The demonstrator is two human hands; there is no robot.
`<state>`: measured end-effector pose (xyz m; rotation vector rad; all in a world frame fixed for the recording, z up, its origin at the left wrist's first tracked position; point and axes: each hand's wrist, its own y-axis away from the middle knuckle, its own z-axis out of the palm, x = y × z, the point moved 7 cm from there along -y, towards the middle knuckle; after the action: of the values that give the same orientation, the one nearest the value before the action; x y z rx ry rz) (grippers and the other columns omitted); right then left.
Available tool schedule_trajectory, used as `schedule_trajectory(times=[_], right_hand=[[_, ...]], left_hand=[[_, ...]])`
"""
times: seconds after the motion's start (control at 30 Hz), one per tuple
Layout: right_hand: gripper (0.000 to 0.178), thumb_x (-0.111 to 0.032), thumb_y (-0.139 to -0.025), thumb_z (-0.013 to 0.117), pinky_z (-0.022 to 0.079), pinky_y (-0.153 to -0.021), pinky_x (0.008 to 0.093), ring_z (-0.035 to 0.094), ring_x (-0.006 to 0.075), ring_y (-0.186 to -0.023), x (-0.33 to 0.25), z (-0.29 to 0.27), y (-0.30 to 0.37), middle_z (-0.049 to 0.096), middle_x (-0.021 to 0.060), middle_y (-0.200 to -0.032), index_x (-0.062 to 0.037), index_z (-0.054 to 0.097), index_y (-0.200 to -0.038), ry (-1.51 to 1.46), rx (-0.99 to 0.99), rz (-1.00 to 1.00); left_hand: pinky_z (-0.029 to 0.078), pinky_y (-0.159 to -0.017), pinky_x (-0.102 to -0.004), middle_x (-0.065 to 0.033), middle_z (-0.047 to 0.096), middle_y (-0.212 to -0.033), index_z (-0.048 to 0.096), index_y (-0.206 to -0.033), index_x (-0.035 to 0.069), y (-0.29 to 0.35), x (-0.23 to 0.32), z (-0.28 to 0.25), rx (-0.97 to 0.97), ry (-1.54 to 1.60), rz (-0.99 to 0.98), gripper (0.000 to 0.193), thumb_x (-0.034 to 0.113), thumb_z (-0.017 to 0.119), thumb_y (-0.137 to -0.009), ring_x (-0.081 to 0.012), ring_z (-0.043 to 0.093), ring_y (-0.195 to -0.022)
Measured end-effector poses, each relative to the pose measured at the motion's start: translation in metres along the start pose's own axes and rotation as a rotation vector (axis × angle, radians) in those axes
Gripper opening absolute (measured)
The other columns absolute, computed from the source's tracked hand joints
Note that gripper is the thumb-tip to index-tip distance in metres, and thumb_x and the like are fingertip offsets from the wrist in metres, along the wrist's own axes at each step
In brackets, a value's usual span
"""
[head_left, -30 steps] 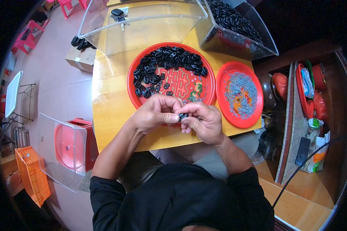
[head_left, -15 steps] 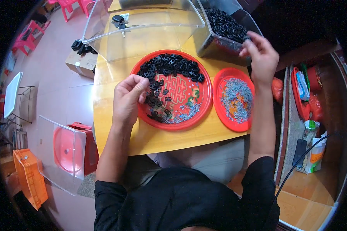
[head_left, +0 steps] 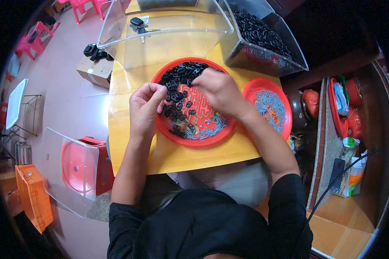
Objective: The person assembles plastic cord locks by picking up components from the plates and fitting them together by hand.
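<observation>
A round red tray (head_left: 194,144) with a gold pattern holds a heap of small black plastic pieces with holes (head_left: 173,82), and grey screws (head_left: 207,131) lie along its near side. Over the tray's left rim, my left hand (head_left: 146,105) is closed, thumb against bent fingers; whatever it grips is hidden. My right hand (head_left: 220,91) reaches in from the right, its thumb and fingertips pinched on a black plastic piece at the edge of the heap. Beneath my right forearm, a smaller red tray (head_left: 288,113) carries many more grey screws (head_left: 269,103).
At the back right of the yellow table (head_left: 129,151) stands a clear bin (head_left: 285,64) of black pieces. Left of it is another clear bin (head_left: 168,36), with keys (head_left: 140,30) seen through it. A cardboard box (head_left: 93,71) and orange crate (head_left: 32,196) stand to the left.
My right hand has come from the rim of the black-piece bin down and left to the heap in the round tray. My left hand stays closed at the tray's left rim.
</observation>
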<state>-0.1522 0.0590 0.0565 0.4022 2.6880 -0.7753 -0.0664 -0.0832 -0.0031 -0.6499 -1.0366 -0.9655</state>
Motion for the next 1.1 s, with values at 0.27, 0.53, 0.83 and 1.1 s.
schedule_trajectory(times=[0.27, 0.53, 0.83, 1.1], right_hand=[[0.012, -0.013, -0.076, 0.054, 0.048, -0.058, 0.0396, 0.058, 0.0271, -0.072, 0.004, 0.050, 0.003, 0.053, 0.0100, -0.076, -0.0095, 0.061, -0.085, 0.264, -0.198, 0.052], [0.005, -0.010, -0.077, 0.055, 0.046, -0.057, 0.0358, 0.057, 0.0242, -0.066, 0.015, 0.027, 0.020, 0.053, 0.0096, -0.070, -0.0048, 0.055, -0.077, 0.109, -0.052, 0.130], [0.013, -0.013, -0.086, 0.049, 0.037, -0.041, 0.0188, 0.045, 0.0036, -0.048, 0.016, -0.003, 0.085, 0.051, -0.0019, -0.062, -0.0061, 0.051, -0.076, -0.678, -0.035, 0.711], [0.013, -0.014, -0.086, 0.049, 0.038, -0.041, 0.0189, 0.045, 0.0036, -0.049, 0.005, -0.008, 0.110, 0.051, -0.0020, -0.062, -0.0064, 0.052, -0.075, -0.784, -0.007, 0.815]], left_hand=[[0.039, -0.053, -0.0182, 0.0034, 0.052, -0.065, 0.056, -0.074, 0.002, 0.002, 0.001, 0.010, -0.085, -0.281, 0.102, 0.009, 0.007, 0.061, -0.081, -0.0031, 0.047, -0.061], [0.044, -0.056, -0.0287, -0.0089, 0.053, -0.071, 0.056, -0.076, 0.000, 0.014, 0.006, 0.037, -0.233, -0.735, 0.298, 0.007, 0.002, 0.062, -0.073, -0.0183, 0.055, -0.063], [0.047, -0.065, -0.0396, -0.0148, 0.052, -0.076, 0.057, -0.076, 0.001, 0.046, -0.006, 0.090, -0.466, -1.204, 0.588, 0.009, 0.007, 0.059, -0.069, -0.0316, 0.055, -0.080], [0.049, -0.065, -0.0400, -0.0196, 0.055, -0.082, 0.055, -0.075, -0.002, 0.045, -0.027, 0.112, -0.529, -1.395, 0.607, 0.010, 0.005, 0.053, -0.068, -0.0336, 0.057, -0.078]])
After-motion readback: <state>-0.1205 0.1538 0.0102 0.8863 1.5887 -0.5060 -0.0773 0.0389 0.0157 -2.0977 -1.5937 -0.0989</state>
